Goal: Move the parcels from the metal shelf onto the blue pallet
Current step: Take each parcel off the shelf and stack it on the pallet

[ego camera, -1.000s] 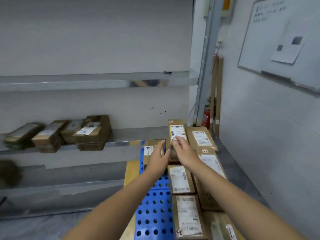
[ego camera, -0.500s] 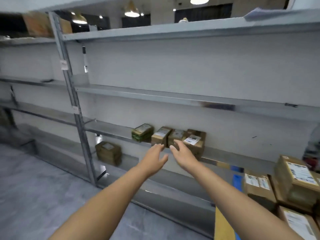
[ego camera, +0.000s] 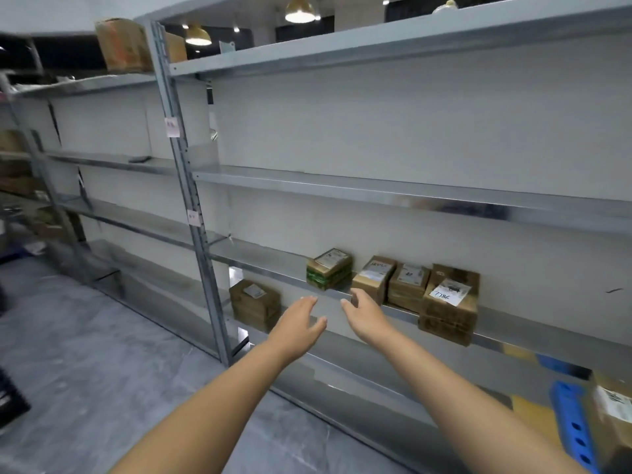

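Observation:
Several brown parcels sit in a row on the metal shelf (ego camera: 266, 260): a green-banded parcel (ego camera: 329, 268) at the left, then a small labelled parcel (ego camera: 373, 278), another small one (ego camera: 408, 285), and a bigger stacked parcel (ego camera: 448, 302) with a handwritten label. One more parcel (ego camera: 254, 304) rests on the lower shelf. My left hand (ego camera: 297, 323) and my right hand (ego camera: 366, 316) are stretched out just in front of the shelf edge, fingers apart, holding nothing. The right hand is close to the small labelled parcel. The blue pallet (ego camera: 573, 422) shows at the lower right.
A parcel (ego camera: 612, 408) stands on the pallet at the right edge. A grey shelf upright (ego camera: 191, 206) rises left of my hands. Cartons (ego camera: 123, 44) sit on the top shelf. A dark crate (ego camera: 10, 401) is on the grey floor at the left.
My view has swung left from the pallet to the shelf. Both hands have left the parcels on the pallet and moved, holding nothing, toward the row of parcels on the shelf.

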A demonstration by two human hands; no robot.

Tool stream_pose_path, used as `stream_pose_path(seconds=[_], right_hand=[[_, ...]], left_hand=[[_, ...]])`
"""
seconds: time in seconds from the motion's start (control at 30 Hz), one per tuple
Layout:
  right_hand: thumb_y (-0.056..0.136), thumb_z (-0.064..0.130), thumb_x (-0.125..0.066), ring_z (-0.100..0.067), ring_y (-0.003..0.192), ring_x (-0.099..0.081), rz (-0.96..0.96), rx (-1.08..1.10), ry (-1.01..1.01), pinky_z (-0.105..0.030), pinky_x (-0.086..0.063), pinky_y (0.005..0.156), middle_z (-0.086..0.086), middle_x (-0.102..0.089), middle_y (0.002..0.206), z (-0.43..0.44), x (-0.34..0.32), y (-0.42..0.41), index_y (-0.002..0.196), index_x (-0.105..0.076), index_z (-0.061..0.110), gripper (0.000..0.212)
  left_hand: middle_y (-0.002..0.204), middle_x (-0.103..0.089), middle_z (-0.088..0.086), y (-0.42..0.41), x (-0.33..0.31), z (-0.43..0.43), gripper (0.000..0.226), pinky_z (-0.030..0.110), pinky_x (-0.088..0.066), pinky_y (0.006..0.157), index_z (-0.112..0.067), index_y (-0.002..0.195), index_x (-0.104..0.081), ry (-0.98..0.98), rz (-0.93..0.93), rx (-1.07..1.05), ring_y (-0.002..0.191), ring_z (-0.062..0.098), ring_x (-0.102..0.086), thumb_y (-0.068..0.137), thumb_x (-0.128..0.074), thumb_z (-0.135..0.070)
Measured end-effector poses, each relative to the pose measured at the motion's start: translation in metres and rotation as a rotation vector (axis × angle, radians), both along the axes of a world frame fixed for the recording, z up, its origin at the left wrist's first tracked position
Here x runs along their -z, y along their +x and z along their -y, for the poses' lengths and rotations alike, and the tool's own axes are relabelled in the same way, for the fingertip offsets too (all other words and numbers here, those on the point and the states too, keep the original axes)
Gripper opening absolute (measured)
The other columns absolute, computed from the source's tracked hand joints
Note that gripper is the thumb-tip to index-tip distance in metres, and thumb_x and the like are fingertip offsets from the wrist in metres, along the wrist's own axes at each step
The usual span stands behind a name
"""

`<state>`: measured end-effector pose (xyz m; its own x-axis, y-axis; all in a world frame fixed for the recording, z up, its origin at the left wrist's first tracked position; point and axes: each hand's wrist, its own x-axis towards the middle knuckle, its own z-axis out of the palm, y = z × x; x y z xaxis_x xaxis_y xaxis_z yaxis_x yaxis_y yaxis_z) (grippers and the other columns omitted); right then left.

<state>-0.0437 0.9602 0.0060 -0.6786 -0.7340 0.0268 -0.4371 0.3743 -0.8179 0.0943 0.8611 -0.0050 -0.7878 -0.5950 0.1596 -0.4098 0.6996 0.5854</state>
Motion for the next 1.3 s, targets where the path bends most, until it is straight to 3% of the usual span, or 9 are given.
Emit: stream_pose_path(seconds=[0.17, 0.37, 0.77, 0.87, 1.03, 1.2, 1.3], right_hand=[[0.099, 0.035, -0.046, -0.022, 0.137, -0.039, 0.091, 0.024, -0.003, -0.029, -0.031, 0.106, -0.007, -0.038, 0.152, 0.058, 0.019, -0.044, 0.148, -0.033, 0.014, 0.055], [0.099, 0.032, -0.046, -0.021, 0.138, -0.039, 0.233, 0.086, -0.003, -0.03, -0.029, 0.109, -0.007, -0.04, 0.151, 0.125, 0.037, -0.102, 0.146, -0.036, 0.011, 0.053], [0.101, 0.03, -0.039, -0.022, 0.139, -0.037, 0.255, 0.116, 0.097, -0.034, -0.03, 0.113, -0.008, -0.038, 0.153, 0.225, 0.058, -0.183, 0.148, -0.032, 0.01, 0.052], [0.102, 0.028, -0.037, -0.022, 0.136, -0.04, 0.303, 0.189, 0.091, -0.028, -0.032, 0.104, -0.007, -0.038, 0.152, 0.252, 0.064, -0.206, 0.149, -0.03, 0.01, 0.051], [0.104, 0.028, -0.035, -0.026, 0.13, -0.046, 0.368, 0.35, 0.117, -0.025, -0.03, 0.083, -0.011, -0.046, 0.145, 0.289, 0.083, -0.236, 0.145, -0.035, 0.008, 0.046], [0.105, 0.029, -0.034, -0.029, 0.13, -0.046, 0.439, 0.487, 0.116, -0.027, -0.033, 0.088, -0.014, -0.048, 0.143, 0.327, 0.106, -0.261, 0.143, -0.039, 0.007, 0.044], [0.104, 0.035, -0.036, -0.029, 0.125, -0.051, 0.475, 0.53, 0.071, -0.028, -0.036, 0.087, -0.012, -0.052, 0.139, 0.345, 0.124, -0.265, 0.141, -0.042, 0.015, 0.043]], left_hand=[[0.157, -0.038, 0.003, -0.04, 0.005, 0.061, 0.061, 0.028, -0.024, 0.116, -0.016, 0.152, -0.035, -0.004, 0.059, -0.02, 0.145, 0.016, -0.032, 0.099, -0.052, -0.039], [0.155, -0.04, 0.003, -0.108, 0.01, 0.13, 0.059, 0.025, -0.026, 0.112, -0.016, 0.151, -0.036, 0.037, 0.069, -0.032, 0.143, 0.016, -0.036, 0.099, -0.051, -0.038], [0.152, -0.044, 0.001, -0.185, 0.051, 0.24, 0.054, 0.025, -0.029, 0.109, -0.017, 0.15, -0.037, 0.171, 0.027, -0.028, 0.14, 0.014, -0.038, 0.101, -0.051, -0.033], [0.153, -0.042, 0.004, -0.205, 0.065, 0.28, 0.052, 0.023, -0.026, 0.109, -0.014, 0.15, -0.038, 0.187, 0.044, -0.018, 0.142, 0.016, -0.037, 0.102, -0.05, -0.03], [0.157, -0.037, 0.008, -0.253, 0.084, 0.342, 0.054, 0.033, -0.025, 0.118, -0.01, 0.153, -0.034, 0.303, 0.058, -0.029, 0.146, 0.022, -0.032, 0.104, -0.045, -0.03], [0.155, -0.039, 0.011, -0.305, 0.107, 0.389, 0.053, 0.033, -0.034, 0.11, -0.011, 0.151, -0.034, 0.512, 0.058, 0.007, 0.141, 0.027, -0.039, 0.104, -0.045, -0.03], [0.151, -0.044, 0.013, -0.329, 0.124, 0.405, 0.054, 0.03, -0.043, 0.096, -0.016, 0.15, -0.037, 0.646, 0.079, 0.025, 0.134, 0.029, -0.048, 0.101, -0.049, -0.036]])
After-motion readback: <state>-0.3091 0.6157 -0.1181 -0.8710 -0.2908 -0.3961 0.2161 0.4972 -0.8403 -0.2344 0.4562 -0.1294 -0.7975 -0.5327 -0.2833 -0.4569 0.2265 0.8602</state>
